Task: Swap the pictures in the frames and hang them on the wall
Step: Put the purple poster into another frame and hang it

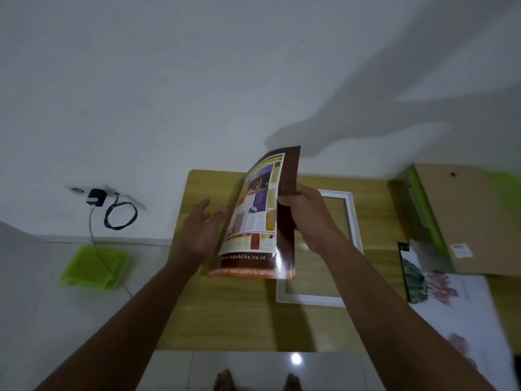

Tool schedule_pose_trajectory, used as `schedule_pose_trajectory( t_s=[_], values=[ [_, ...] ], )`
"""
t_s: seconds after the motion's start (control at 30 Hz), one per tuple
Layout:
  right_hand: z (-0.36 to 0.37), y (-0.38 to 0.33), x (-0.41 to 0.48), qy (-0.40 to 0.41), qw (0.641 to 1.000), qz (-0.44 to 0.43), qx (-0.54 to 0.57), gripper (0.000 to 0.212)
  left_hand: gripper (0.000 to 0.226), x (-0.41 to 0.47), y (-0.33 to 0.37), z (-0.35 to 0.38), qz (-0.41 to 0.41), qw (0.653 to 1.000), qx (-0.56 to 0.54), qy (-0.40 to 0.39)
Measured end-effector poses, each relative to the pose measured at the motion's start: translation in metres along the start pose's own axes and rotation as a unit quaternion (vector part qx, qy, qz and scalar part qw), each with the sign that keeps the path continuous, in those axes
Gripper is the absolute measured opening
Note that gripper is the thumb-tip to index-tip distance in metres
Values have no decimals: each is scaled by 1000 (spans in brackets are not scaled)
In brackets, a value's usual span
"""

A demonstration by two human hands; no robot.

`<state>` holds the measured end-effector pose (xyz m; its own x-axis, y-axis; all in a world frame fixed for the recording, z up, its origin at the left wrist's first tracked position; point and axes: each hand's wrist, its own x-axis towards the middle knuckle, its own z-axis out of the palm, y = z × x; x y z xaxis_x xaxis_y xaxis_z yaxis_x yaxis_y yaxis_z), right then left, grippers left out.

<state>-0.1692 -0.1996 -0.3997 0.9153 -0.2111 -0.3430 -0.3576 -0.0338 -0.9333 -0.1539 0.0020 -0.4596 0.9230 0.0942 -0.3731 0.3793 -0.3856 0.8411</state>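
A glossy printed picture (258,218) with a brown border is held upright and curled above the wooden table (225,314). My right hand (306,213) pinches its right edge. Just left of the sheet, my left hand (201,230) is spread with its fingers apart; contact with the sheet is unclear. A white picture frame (353,221) lies flat on the table beneath my right hand, with no picture in it. A floral picture (439,289) lies at the table's right side, and another pale sheet (473,342) lies nearer to me.
A brown cardboard box (462,213) with green trim sits at the back right. A green plastic tray (94,268) rests on the floor at the left. A black charger (95,197) and cable hang on the white wall. My feet show on the tiled floor.
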Motion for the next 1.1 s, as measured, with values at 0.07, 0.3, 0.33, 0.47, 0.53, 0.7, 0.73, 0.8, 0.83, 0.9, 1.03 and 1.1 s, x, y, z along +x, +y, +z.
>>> schedule_pose_trajectory(
  t_s=[0.07,0.3,0.33,0.47,0.53,0.7,0.73,0.8,0.83,0.9,1.03,1.1],
  values=[
    [-28,9,-8,-12,998,34,44,31,63,1,4,17,-86,989,-67,-97],
    [-114,60,-10,41,994,83,-59,29,48,-19,11,79,-56,990,-85,-101],
    [-123,70,-8,55,991,84,-84,28,48,-21,10,88,-38,992,-73,-99],
    [-148,109,3,104,978,85,-162,28,53,-23,6,127,44,997,52,-42],
    [-155,121,10,127,968,78,-204,32,56,-22,7,143,85,990,109,-13],
    [-165,134,25,146,950,36,-273,39,47,-20,3,172,187,968,170,5],
    [-166,136,27,143,946,26,-289,39,47,-20,1,175,201,960,194,10],
    [-168,140,29,137,931,4,-339,41,51,-18,-3,181,209,942,260,28],
    [-170,141,28,135,919,-15,-369,41,53,-16,-6,182,209,933,293,32],
    [-174,146,25,108,892,-69,-432,41,55,-15,-10,183,221,914,340,10],
    [-181,163,23,-18,828,-109,-550,58,66,-14,-15,182,242,880,401,-84],
    [-181,169,24,-37,826,-102,-553,63,68,-13,-15,182,225,877,415,-94]
  ],
)
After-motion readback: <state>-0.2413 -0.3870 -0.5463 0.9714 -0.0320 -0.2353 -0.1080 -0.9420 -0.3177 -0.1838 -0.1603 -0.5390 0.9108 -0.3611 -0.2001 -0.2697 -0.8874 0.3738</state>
